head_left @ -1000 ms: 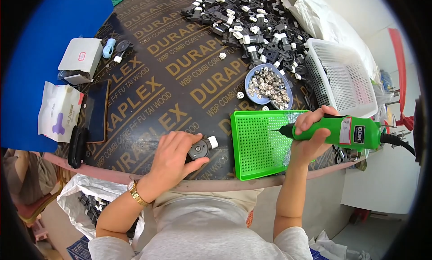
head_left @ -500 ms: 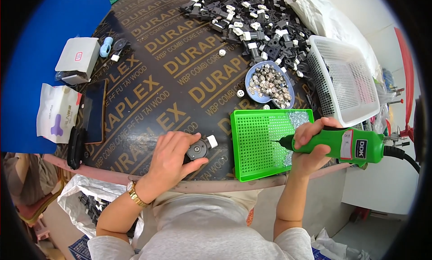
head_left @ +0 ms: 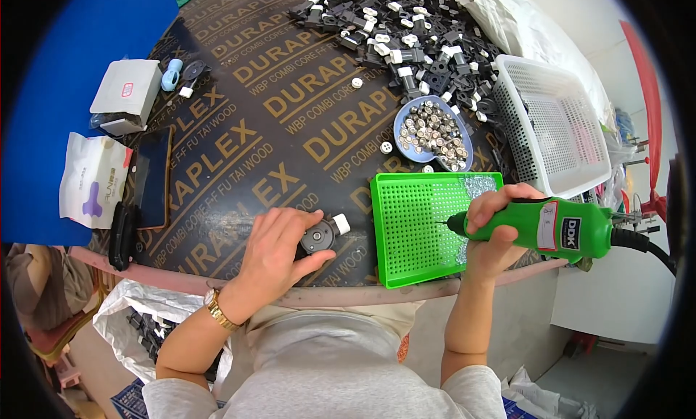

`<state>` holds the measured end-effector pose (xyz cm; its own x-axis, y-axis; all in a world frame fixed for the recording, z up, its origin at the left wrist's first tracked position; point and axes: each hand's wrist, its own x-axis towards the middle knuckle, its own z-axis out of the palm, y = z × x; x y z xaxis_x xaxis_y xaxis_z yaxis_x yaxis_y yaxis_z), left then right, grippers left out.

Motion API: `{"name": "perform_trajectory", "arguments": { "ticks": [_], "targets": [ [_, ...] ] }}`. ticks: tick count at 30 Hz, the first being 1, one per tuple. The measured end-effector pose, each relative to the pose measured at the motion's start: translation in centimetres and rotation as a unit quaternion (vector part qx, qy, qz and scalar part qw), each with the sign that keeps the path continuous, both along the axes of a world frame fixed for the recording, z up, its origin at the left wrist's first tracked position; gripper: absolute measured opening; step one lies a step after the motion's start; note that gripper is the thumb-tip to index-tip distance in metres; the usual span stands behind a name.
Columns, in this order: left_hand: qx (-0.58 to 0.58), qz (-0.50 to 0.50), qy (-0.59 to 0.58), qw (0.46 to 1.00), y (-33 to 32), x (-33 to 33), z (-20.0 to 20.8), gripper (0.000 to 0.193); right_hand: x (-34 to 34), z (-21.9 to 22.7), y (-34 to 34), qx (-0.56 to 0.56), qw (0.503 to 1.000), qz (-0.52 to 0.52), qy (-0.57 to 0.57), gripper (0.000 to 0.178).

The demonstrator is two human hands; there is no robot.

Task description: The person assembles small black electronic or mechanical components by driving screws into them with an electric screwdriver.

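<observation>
My left hand (head_left: 278,249) is curled round a black plastic part with a round face and a white tip (head_left: 319,238), held against the dark table near its front edge. My right hand (head_left: 493,230) grips a green electric screwdriver (head_left: 533,227), its thumb and fingers wrapped round the front of the body. The thin bit points left, over a green perforated tray (head_left: 406,234). Small silver screws (head_left: 481,187) lie along the tray's right side, partly covered by the tool and hand. Whether a screw sits on the bit is too small to tell.
Behind the tray stands a blue dish (head_left: 402,152) of small metal-and-white rollers. A big pile of black-and-white parts (head_left: 406,38) covers the back; a white basket (head_left: 518,154) stands right. A phone (head_left: 154,180), tissue pack (head_left: 87,180) and box (head_left: 130,89) are at left. A black cable (head_left: 638,241) trails right.
The screwdriver and my right hand have shifted slightly to the left. My left hand still holds the black part in nearly the same spot.
</observation>
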<state>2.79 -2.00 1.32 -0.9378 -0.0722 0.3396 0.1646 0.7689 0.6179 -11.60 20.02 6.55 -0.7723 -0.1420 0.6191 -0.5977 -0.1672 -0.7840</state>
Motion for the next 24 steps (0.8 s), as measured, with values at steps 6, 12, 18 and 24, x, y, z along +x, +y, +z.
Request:
{"name": "perform_trajectory", "arguments": {
  "ticks": [6,12,18,24],
  "targets": [
    [0.000,-0.001,0.005,1.000,-0.2,0.2,-0.3,0.051,0.5,1.3,-0.2,-0.031,0.999,-0.005,0.021,0.070],
    [0.004,-0.004,0.014,1.000,-0.1,0.1,-0.5,0.050,2.5,2.9,-4.6,-0.150,0.978,0.141,-0.028,0.070],
    [0.013,0.000,0.004,1.000,-0.2,0.3,-0.7,0.050,4.2,1.3,-9.0,-0.090,0.965,0.244,-0.028,0.075],
    [0.017,-0.002,0.023,1.000,-0.3,0.4,-0.3,0.046,4.8,1.2,-9.8,-0.035,0.968,0.239,-0.064,0.075]
  ]
}}
